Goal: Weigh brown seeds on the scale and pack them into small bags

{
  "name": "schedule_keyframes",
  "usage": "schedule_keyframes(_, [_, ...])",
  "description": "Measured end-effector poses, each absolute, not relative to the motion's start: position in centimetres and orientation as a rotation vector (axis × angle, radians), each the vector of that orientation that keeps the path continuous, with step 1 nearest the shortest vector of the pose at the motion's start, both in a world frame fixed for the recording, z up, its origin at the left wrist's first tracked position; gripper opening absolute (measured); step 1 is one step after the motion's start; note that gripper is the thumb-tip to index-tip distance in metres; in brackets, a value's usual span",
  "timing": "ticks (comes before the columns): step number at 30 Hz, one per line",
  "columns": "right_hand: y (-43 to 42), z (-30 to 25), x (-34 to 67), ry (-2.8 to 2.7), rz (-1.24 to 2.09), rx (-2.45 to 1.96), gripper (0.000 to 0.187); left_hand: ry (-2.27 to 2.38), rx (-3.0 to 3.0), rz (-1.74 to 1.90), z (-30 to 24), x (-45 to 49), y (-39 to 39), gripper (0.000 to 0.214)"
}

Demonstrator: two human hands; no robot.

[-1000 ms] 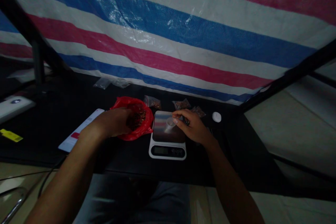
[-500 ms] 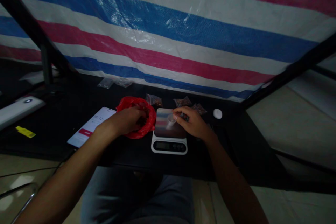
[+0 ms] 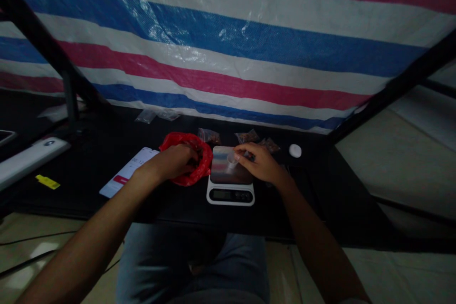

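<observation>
While the left hand (image 3: 176,164) sits curled in the mouth of a red plastic bag (image 3: 204,171), its grip too hidden to tell, the right hand (image 3: 260,164) pinches a small clear cup (image 3: 232,160) on the platform of a white digital scale (image 3: 230,195) on the black tabletop (image 3: 71,199).

Dim light leaves the left hand (image 3: 174,162), right hand (image 3: 261,164) and black table (image 3: 89,175) shadowy; soft glare marks the far tarp (image 3: 149,14); edges bend.
</observation>
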State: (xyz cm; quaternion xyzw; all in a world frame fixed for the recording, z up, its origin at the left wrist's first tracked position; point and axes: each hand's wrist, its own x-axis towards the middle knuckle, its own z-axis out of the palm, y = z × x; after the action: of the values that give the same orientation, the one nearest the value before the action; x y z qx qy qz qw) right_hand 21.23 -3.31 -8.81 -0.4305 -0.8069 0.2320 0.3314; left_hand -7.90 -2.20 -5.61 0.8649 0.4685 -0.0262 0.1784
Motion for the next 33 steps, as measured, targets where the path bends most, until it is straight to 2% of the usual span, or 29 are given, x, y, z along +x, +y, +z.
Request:
schedule_keyframes(7, [-3.3, -8.8, 21.1, -2.100, 0.644, -1.118, 0.016, 1.238, 2.424, -0.138, -5.8, -7.7, -1.2, 0.018])
schedule_keyframes(20, [-3.1, -8.9, 21.4, -2.110, 0.610, -1.096, 0.016, 1.179, 2.300, -0.037, -5.3, -9.5, -0.3, 0.022])
schedule_keyframes(33, [-2.9, -9.0, 21.3, -2.104, 0.630, -1.105, 0.016, 1.350, 2.525, -0.272, -4.7, -6.5, -2.0, 0.026])
